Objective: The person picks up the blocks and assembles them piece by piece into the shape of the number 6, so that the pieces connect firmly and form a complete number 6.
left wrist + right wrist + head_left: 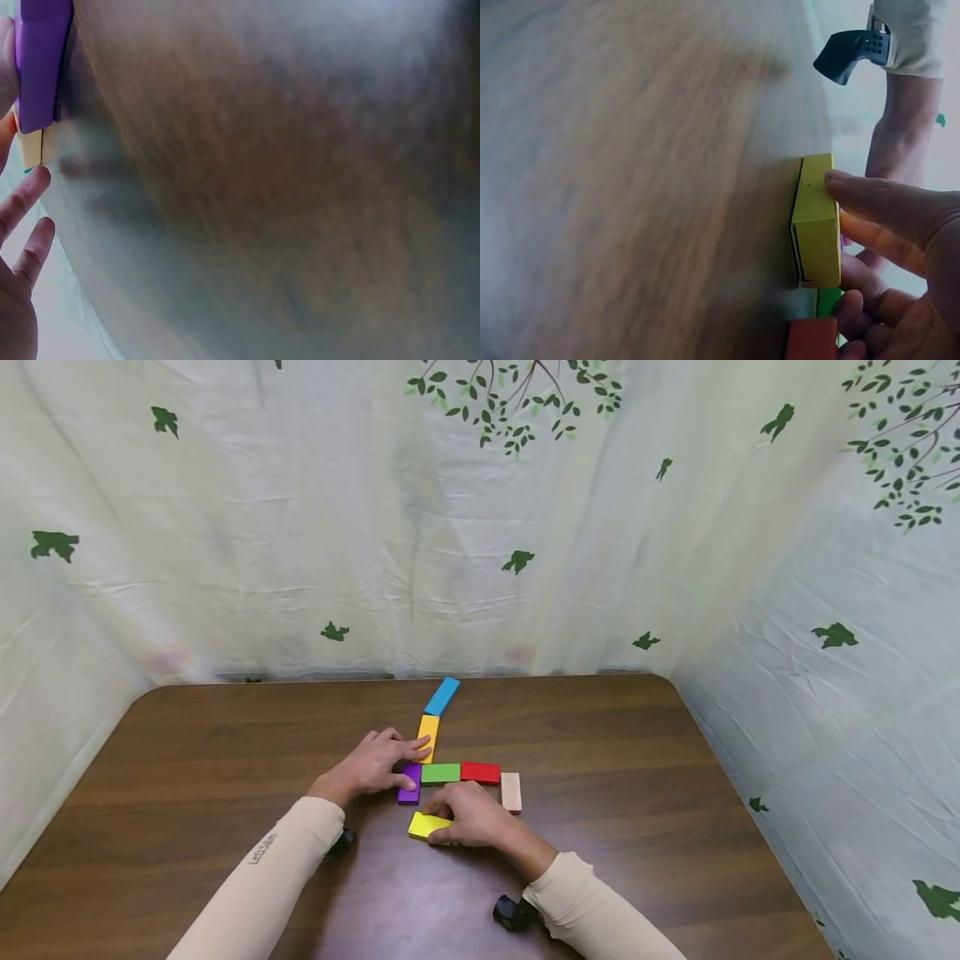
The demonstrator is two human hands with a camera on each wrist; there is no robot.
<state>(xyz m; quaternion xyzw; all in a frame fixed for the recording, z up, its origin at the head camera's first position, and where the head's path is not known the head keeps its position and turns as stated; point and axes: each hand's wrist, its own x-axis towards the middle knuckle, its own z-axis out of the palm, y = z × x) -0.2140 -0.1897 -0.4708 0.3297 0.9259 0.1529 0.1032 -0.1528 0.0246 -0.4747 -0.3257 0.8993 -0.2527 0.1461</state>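
Observation:
My right hand (471, 814) pinches a yellow block (429, 825) between thumb and fingers, low over the near middle of the table; the right wrist view shows the thumb on this yellow block (816, 240). With fairly straight, spread fingers, my left hand (375, 762) touches the blocks ahead: its thumb rests on a purple block (409, 783) and its forefingers lie at an orange-yellow block (429, 731). From the purple block a green block (441, 773) and a red block (481, 772) run rightward in a row, to a beige block (511, 792) at the end.
A blue block (442, 697) lies slanted beyond the orange-yellow one, near the far edge of the brown wooden table (600, 735). White curtains (360, 527) printed with green leaves hang behind and along the sides. Black wrist cameras (513, 912) sit under both sleeves.

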